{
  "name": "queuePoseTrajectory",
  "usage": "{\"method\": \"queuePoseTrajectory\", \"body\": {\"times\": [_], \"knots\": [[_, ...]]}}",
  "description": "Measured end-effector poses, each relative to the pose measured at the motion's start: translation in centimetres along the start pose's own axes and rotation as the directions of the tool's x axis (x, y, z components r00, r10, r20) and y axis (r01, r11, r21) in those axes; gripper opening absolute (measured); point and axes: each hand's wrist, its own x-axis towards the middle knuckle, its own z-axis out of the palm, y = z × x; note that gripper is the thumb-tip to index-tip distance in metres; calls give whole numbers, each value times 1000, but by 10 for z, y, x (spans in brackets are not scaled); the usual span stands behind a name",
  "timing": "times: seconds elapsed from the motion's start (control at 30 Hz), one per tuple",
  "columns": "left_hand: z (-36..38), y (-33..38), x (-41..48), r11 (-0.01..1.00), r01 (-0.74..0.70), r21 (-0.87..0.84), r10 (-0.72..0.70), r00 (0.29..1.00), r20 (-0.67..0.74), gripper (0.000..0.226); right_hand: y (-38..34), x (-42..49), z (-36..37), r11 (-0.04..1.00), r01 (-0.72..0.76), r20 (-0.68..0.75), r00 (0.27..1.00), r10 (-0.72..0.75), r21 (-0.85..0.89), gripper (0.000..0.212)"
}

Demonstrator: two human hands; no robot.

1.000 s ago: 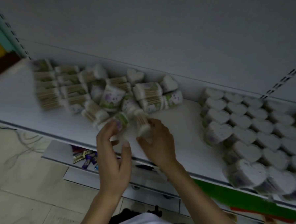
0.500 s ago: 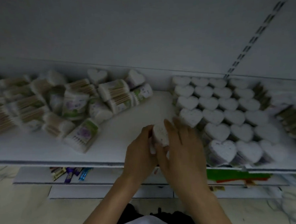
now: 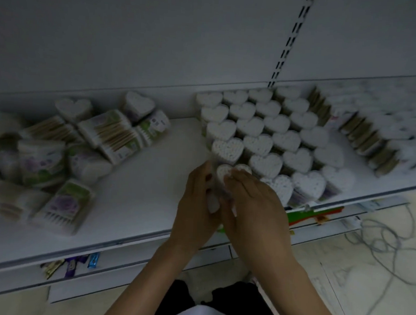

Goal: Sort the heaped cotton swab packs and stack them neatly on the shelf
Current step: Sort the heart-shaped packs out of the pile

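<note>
Heart-shaped pack (image 3: 223, 173) upright beside rows (image 3: 270, 139)

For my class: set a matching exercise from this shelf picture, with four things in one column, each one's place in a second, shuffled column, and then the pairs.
Things
1. heap of swab packs
2. heart-shaped pack
3. rows of heart packs
4. grey cable

Places
a. gripped between the left hand and the right hand
b. on the floor, at the right
c. jumbled on the left of the shelf
d. standing in order on the right of the shelf

Pairs: 1-c, 2-a, 3-d, 4-b
</note>
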Motion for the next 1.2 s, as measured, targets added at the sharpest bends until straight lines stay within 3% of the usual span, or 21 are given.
{"method": "queuePoseTrajectory", "body": {"times": [0.1, 0.2, 0.47, 0.67, 0.8, 0.9, 1.0, 1.13, 1.2], "knots": [[3, -3, 9, 990, -63, 125, 64, 998, -2, 78, 0, 2, 5, 999, -10, 31, 999, 11, -36, 36], [4, -7, 12, 989, -54, 138, 51, 998, 28, 88, 2, 3, 7, 998, -9, 44, 999, 12, -54, 39], [11, -25, 11, 926, -180, 332, 165, 983, 74, 88, 3, 6, 12, 999, -3, 33, 999, 4, -40, 44], [7, -10, 6, 924, -248, 293, 259, 966, 0, 75, 1, 10, -2, 998, -13, 70, 998, 9, 54, 49], [-19, -8, -17, 927, -189, 325, 256, 950, -177, 68, -21, 13, -3, 971, 61, 31, 997, -69, 229, 42], [-52, -20, -51, 924, -105, 368, 254, 887, -386, 54, -49, 9, 16, 917, 169, 68, 976, -206, 361, 35], [-86, -28, -87, 934, 24, 355, 208, 774, -599, 47, -82, 6, 38, 862, 240, 134, 935, -329, 447, 38], [-115, -34, -124, 927, 222, 302, 112, 605, -788, 49, -135, 16, 54, 757, 99, 369, 828, -423, 646, 54], [-118, -35, -136, 925, 275, 263, 73, 550, -832, 52, -157, 22, 67, 778, 69, 419, 811, -409, 625, 72]]}}
